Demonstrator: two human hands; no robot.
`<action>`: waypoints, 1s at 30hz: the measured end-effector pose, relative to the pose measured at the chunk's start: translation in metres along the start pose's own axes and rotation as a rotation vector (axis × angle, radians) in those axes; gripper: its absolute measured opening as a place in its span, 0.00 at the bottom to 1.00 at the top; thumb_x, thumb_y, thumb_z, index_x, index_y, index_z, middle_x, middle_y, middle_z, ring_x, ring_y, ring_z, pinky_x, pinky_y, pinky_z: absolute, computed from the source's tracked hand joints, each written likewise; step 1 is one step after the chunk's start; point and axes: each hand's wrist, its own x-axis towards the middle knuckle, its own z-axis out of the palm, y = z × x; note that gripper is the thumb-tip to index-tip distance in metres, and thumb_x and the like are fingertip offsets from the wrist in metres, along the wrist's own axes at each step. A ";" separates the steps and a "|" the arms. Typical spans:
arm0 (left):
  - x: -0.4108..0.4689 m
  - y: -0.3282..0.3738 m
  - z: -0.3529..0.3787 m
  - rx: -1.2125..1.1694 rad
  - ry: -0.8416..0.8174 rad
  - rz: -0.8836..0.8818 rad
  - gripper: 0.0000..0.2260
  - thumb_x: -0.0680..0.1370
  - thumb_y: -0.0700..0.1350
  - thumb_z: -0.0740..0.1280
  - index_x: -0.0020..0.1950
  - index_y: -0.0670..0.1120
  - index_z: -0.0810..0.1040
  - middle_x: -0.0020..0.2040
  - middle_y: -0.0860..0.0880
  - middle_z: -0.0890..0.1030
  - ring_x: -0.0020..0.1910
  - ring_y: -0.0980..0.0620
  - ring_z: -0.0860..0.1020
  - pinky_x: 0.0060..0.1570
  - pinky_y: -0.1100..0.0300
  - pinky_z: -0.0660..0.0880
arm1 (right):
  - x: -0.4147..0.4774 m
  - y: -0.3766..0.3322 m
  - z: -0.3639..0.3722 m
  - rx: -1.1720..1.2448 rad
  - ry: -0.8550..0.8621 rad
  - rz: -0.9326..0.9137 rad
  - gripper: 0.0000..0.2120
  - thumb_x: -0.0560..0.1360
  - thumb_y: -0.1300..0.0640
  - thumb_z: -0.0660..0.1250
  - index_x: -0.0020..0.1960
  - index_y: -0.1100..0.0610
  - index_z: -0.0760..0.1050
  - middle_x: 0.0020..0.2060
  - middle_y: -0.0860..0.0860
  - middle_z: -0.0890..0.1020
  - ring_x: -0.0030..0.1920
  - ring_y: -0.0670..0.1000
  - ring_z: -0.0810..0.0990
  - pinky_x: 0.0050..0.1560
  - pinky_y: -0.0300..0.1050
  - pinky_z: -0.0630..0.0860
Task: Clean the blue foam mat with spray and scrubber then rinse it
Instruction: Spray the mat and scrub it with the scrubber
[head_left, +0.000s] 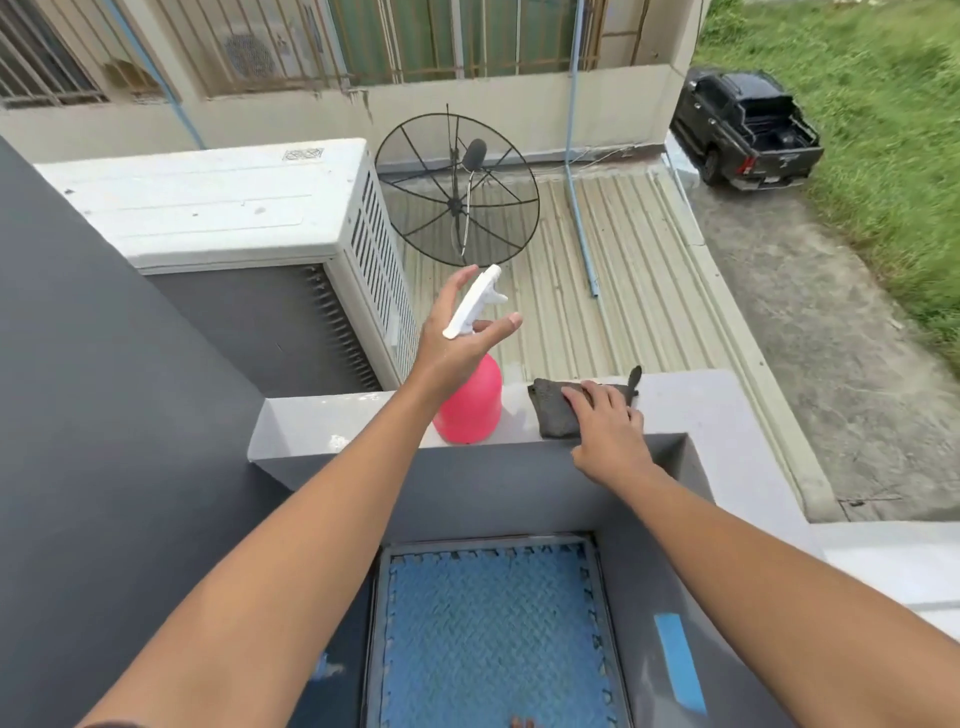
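The blue foam mat (496, 629) lies flat on the balcony floor at the bottom of the view, between the two forearms; above it, the grey ledge (691, 410) carries a pink spray bottle (470, 402) standing upright and, just beside it, a dark scrubber (553, 405); the right hand (605, 428) rests flat on the scrubber, fingers extended, not curled around it; the left hand (460, 338) spreads its fingers loosely around the bottle's white trigger head, not closed on it; beyond stand an air-conditioner unit (223, 202), a satellite dish (457, 189) and a dark pickup truck (743, 127).
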 end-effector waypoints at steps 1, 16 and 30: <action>0.000 0.000 0.005 -0.027 -0.013 0.037 0.30 0.75 0.51 0.78 0.74 0.53 0.71 0.63 0.50 0.82 0.51 0.49 0.84 0.54 0.45 0.83 | 0.001 0.004 0.004 -0.037 0.033 -0.016 0.40 0.66 0.59 0.71 0.75 0.46 0.60 0.72 0.50 0.64 0.71 0.55 0.62 0.66 0.59 0.67; -0.170 0.012 -0.020 0.062 0.144 -0.012 0.08 0.83 0.52 0.66 0.50 0.50 0.79 0.36 0.50 0.74 0.26 0.49 0.74 0.27 0.55 0.76 | -0.106 -0.034 -0.001 0.928 -0.006 0.104 0.09 0.77 0.62 0.67 0.54 0.51 0.78 0.40 0.47 0.81 0.40 0.48 0.77 0.41 0.34 0.71; -0.439 -0.226 -0.037 0.305 0.037 -0.382 0.12 0.77 0.62 0.67 0.43 0.54 0.77 0.29 0.52 0.75 0.30 0.43 0.80 0.35 0.44 0.80 | -0.300 -0.056 0.217 0.994 -0.185 0.420 0.04 0.77 0.59 0.67 0.49 0.52 0.79 0.46 0.54 0.84 0.49 0.57 0.82 0.53 0.54 0.79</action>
